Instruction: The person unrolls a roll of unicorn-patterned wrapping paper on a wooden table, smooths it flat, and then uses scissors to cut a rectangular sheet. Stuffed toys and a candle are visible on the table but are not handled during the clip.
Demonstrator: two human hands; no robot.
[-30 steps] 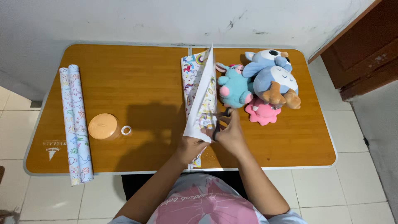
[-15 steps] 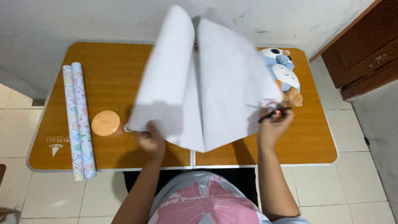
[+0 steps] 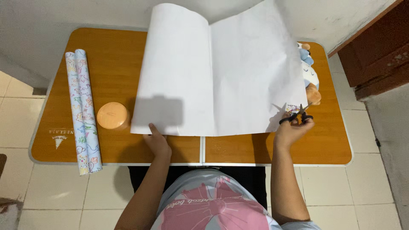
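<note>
Left hand (image 3: 156,142) pressing flat, fingers spread, on the near edge of the white paper sheet (image 3: 221,72) covering the table (image 3: 115,47) centre; right hand (image 3: 294,127) fingers closed around scissors (image 3: 297,116) at right

Paper sheet (image 3: 221,72) hides most of plush toy (image 3: 310,76)

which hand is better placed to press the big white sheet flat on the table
Left, probably. The left hand is free and already touches the white sheet at its near edge, while the right hand grips scissors at the sheet's right corner.
</note>
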